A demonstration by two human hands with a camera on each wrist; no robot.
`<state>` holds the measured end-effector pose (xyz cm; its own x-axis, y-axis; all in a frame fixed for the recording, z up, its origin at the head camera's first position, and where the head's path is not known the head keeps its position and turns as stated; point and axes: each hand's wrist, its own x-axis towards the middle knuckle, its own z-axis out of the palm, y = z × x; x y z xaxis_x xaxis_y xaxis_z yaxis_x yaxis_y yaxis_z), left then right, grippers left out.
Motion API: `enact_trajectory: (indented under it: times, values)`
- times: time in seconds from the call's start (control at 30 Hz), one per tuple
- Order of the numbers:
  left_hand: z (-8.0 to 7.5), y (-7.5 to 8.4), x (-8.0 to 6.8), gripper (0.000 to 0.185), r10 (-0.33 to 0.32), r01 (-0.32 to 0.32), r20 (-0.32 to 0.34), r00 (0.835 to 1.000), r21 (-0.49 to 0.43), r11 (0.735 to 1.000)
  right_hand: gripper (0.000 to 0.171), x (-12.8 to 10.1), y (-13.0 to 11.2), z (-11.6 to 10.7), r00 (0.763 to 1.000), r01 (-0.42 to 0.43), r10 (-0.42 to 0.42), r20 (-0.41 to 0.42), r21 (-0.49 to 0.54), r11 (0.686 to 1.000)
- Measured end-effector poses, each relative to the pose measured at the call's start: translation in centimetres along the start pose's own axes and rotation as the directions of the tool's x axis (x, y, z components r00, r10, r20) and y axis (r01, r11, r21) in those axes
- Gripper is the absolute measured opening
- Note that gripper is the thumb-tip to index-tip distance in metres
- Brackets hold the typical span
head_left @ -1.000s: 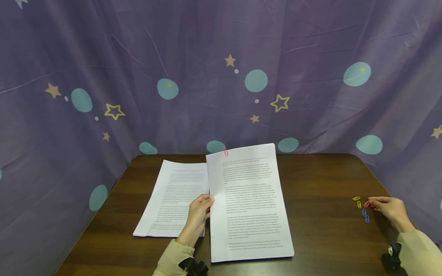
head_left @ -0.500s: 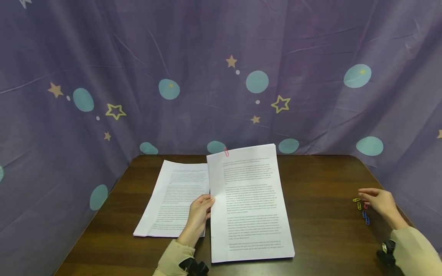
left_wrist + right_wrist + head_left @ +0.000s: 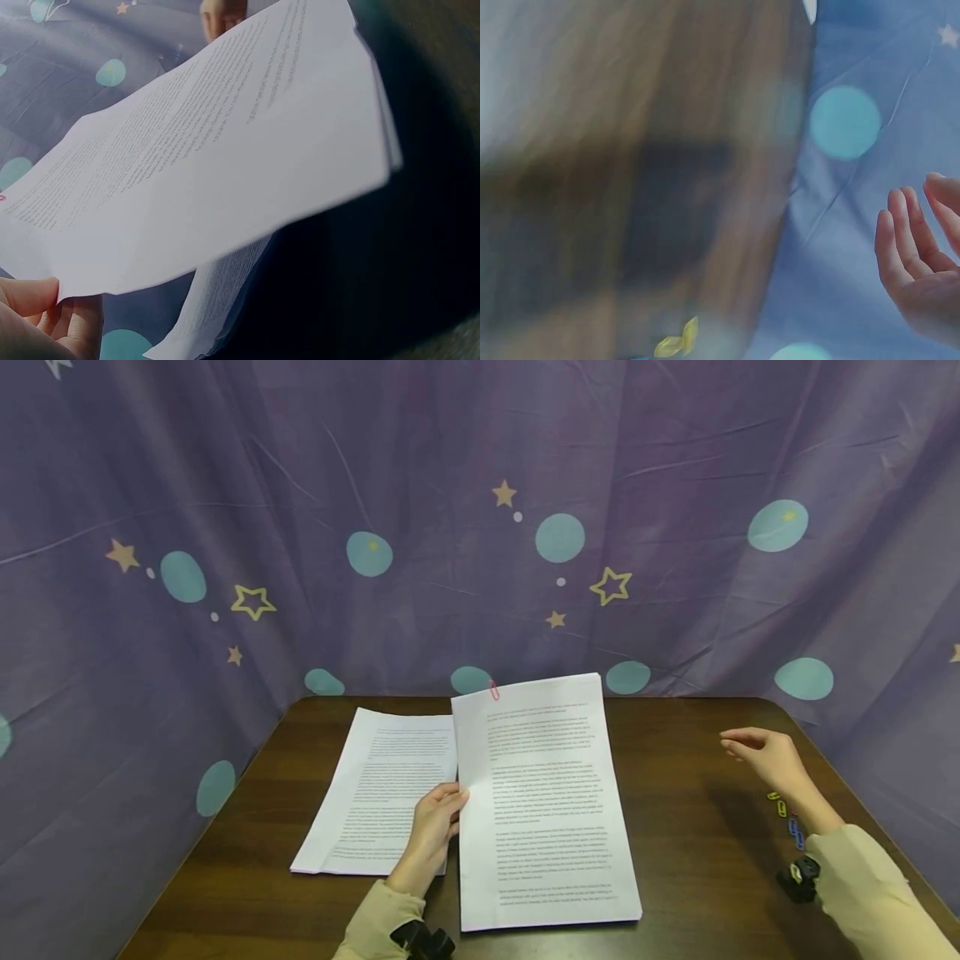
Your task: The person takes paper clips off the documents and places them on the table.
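White clipped pages [image 3: 543, 802] lie on the surface [image 3: 690, 852], their edge lifted and pinched by the left hand [image 3: 433, 831]; right hand [image 3: 765, 758] hovers empty, fingers relaxed. Pages could slip askew.

Clipped sheaf [image 3: 543, 802]: white printed pages, pink paper clip [image 3: 493, 691] on top edge, left edge lifted, pinched by left hand [image 3: 435, 831]. It overlaps the flat second paper stack [image 3: 378, 785] on its left. Loose paper clips [image 3: 786, 817], yellow and blue, on worktop under right hand [image 3: 765, 756].
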<state>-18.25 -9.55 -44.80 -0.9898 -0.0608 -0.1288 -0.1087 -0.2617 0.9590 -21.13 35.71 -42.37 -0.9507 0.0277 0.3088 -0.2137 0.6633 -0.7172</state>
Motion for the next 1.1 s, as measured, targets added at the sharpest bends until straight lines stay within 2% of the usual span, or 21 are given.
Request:
enact_trajectory:
  times: [0.27,0.53,0.83,1.1]
  values:
    - [0.1,0.0,0.4,0.016,-0.004,0.004,0.003,1.0,0.041,0.999,0.028,1.5,-3.9,1.5,0.998,0.051,-0.052,0.018,0.048,0.998]
    - [0.5,0.2,0.6,0.02,0.011,-0.011,0.006,1.0,0.049,0.999,0.022,3.0,-7.5,3.2,0.988,0.152,-0.151,-0.024,0.064,0.986]
    - [1.0,0.3,0.8,0.028,0.005,-0.007,0.028,1.0,0.083,0.997,0.025,4.1,-11.9,4.8,0.985,0.17,-0.171,0.002,0.118,0.978]
    - [1.3,0.4,0.9,0.028,-0.011,0.008,0.045,0.999,0.064,0.998,0.023,4.9,-15.1,6.3,0.976,0.214,-0.218,0.016,0.14,0.967]
